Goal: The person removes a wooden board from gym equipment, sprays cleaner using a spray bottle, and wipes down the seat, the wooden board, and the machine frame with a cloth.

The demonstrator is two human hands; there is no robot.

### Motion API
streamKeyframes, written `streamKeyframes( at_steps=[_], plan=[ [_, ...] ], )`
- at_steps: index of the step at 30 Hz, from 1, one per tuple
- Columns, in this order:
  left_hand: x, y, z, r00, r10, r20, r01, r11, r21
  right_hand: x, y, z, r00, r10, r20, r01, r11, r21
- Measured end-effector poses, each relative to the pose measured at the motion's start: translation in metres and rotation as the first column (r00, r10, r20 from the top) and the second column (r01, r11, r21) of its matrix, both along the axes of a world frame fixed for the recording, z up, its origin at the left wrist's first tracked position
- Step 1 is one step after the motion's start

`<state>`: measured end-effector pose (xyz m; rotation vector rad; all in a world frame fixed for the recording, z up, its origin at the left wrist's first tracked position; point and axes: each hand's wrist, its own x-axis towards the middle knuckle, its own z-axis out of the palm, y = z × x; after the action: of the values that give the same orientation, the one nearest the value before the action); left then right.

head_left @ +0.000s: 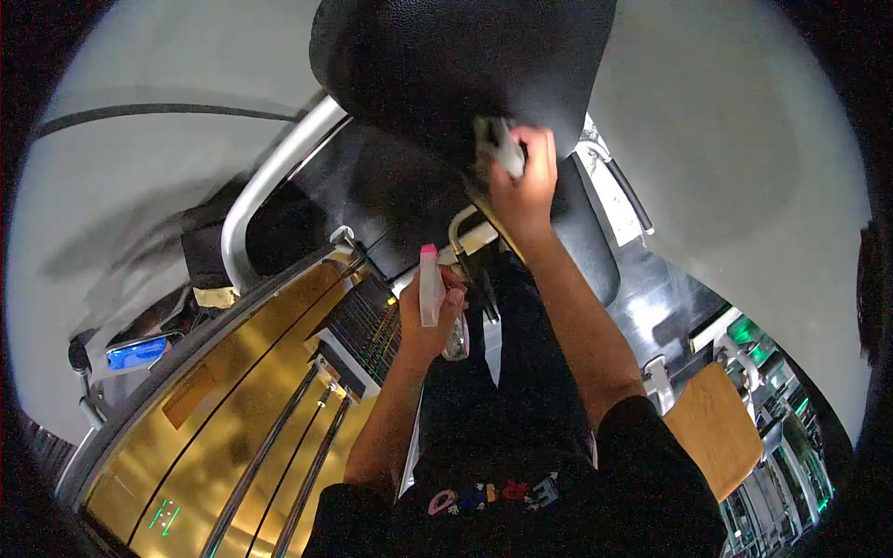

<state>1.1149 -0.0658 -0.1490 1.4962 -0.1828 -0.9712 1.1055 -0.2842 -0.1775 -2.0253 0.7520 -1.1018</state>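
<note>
My left hand (420, 325) is closed around a spray bottle (431, 290) with a white trigger head and a pink nozzle tip; part of its clear body shows below my fingers. My right hand (526, 193) grips a greyish cloth (505, 149), blurred by motion, against or just over the lower part of a black padded backrest (456, 65). Whether the cloth touches the pad cannot be made out. Below the backrest lies a dark seat surface (386, 181), partly shadowed.
A curved silver frame tube (244, 219) runs left of the pad. At lower left stands a gold-tinted panel (270, 391) with rods. A blue phone-like object (138, 353) lies far left. A black-gripped handle (628, 191) and a wooden board (714, 430) are on the right.
</note>
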Motion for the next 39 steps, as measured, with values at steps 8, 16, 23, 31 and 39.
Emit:
streamKeyframes(
  at_steps=[8, 16, 23, 31, 39],
  plan=[
    [-0.002, -0.003, 0.008, 0.997, -0.060, 0.039, 0.062, 0.997, -0.037, 0.053, -0.016, 0.097, 0.996, 0.065, 0.063, -0.052, 0.980, -0.195],
    [-0.004, 0.008, -0.006, 0.986, -0.148, 0.079, 0.144, 0.988, 0.056, -0.026, 0.020, -0.030, 0.967, 0.058, -0.247, -0.011, 0.982, 0.187],
    [-0.011, 0.006, 0.000, 0.949, -0.257, 0.184, 0.244, 0.965, 0.092, 0.028, -0.012, 0.055, 0.989, 0.079, 0.128, -0.073, 0.996, -0.054],
    [-0.027, 0.006, 0.009, 0.968, -0.241, 0.071, 0.238, 0.970, 0.049, 0.042, -0.005, 0.069, 0.997, 0.075, -0.018, -0.076, 0.989, -0.126],
    [-0.032, 0.012, 0.007, 0.934, -0.349, 0.071, 0.343, 0.935, 0.088, -0.027, 0.025, -0.046, 0.966, 0.090, -0.244, -0.039, 0.978, 0.207]
  ],
)
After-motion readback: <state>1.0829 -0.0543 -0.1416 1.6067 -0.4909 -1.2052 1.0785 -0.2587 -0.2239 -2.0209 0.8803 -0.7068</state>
